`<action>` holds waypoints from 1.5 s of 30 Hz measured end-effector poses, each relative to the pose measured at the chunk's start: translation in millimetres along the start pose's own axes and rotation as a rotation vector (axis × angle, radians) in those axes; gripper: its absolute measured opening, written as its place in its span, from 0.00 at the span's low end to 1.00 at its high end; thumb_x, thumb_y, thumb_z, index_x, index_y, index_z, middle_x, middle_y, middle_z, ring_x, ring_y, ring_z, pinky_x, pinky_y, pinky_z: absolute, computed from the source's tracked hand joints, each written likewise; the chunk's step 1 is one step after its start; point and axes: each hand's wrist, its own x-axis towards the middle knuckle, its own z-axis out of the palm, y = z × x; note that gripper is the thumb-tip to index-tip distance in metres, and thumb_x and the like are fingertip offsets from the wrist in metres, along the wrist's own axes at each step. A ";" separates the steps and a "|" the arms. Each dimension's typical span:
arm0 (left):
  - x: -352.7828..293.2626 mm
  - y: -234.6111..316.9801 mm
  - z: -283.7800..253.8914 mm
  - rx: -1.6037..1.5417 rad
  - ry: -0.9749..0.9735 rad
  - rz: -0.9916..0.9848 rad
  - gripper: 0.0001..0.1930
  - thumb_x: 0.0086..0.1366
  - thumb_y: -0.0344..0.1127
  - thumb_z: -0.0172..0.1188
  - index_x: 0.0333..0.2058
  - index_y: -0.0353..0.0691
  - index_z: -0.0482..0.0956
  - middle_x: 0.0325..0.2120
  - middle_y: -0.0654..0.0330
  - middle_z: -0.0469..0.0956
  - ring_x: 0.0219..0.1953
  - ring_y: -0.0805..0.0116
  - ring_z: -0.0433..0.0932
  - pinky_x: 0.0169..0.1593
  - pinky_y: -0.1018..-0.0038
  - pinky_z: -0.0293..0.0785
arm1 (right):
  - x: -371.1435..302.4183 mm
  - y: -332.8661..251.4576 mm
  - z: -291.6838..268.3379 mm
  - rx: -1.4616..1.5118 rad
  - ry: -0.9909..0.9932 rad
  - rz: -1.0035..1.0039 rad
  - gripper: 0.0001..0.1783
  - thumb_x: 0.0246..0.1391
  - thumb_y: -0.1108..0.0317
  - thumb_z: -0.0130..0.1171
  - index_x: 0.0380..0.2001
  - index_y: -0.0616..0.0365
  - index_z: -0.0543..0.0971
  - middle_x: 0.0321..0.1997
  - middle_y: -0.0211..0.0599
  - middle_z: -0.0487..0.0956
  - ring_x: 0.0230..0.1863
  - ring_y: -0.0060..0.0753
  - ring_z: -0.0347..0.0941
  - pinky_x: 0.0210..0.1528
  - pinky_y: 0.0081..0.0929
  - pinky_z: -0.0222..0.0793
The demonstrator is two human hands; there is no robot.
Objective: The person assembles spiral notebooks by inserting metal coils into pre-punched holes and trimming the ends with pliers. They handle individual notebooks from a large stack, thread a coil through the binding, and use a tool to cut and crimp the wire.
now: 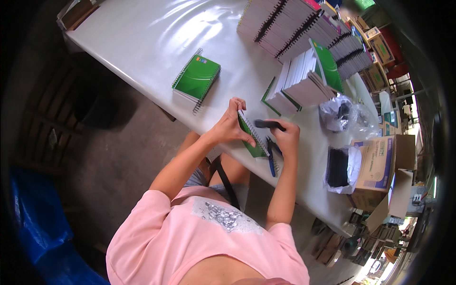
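Observation:
My left hand (230, 124) grips a green-covered notebook (251, 137) on edge near the front of the table, thumb on one side and fingers over the top. A wire spiral runs along the notebook's side toward my right hand. In my right hand (286, 137) is a black, curved tool (268, 124), its blunt end close beside the spiral; its exact kind does not show. Blue-handled pliers (272, 164) lie on the table just below, between the notebook and my right wrist. Farther left rests a small stack of green spiral notebooks (197, 76).
Beyond my right hand stand a block of unbound notebooks (304, 78) with green covers and tall rows of black-spiralled notebooks (289, 28). To the right are clear plastic bags (337, 114), a bag of black spirals (338, 166) and an opened cardboard box (375, 164) on the white table (137, 47).

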 end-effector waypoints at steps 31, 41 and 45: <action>-11.1 61.7 -11.0 -0.045 0.514 -0.055 0.37 0.46 0.22 0.70 0.56 0.39 0.63 0.26 0.60 0.79 0.32 0.73 0.78 0.38 0.78 0.73 | -100.9 43.1 31.1 -1.172 0.432 0.070 0.23 0.55 0.59 0.54 0.55 0.49 0.70 0.52 0.42 0.68 0.54 0.47 0.63 0.56 0.39 0.56; -9.0 76.6 -10.9 0.100 0.546 0.216 0.36 0.44 0.16 0.67 0.54 0.34 0.63 0.28 0.57 0.80 0.31 0.70 0.80 0.39 0.75 0.76 | -80.5 -53.5 67.7 -0.620 0.305 -0.430 0.20 0.52 0.62 0.57 0.51 0.45 0.75 0.48 0.42 0.68 0.48 0.44 0.64 0.54 0.40 0.53; -8.7 77.5 -13.7 0.180 0.507 0.260 0.39 0.43 0.15 0.67 0.56 0.33 0.59 0.29 0.58 0.80 0.33 0.71 0.78 0.37 0.76 0.77 | -80.4 -50.4 68.2 -0.605 0.278 -0.387 0.20 0.53 0.62 0.57 0.51 0.46 0.74 0.48 0.42 0.68 0.48 0.44 0.64 0.53 0.40 0.54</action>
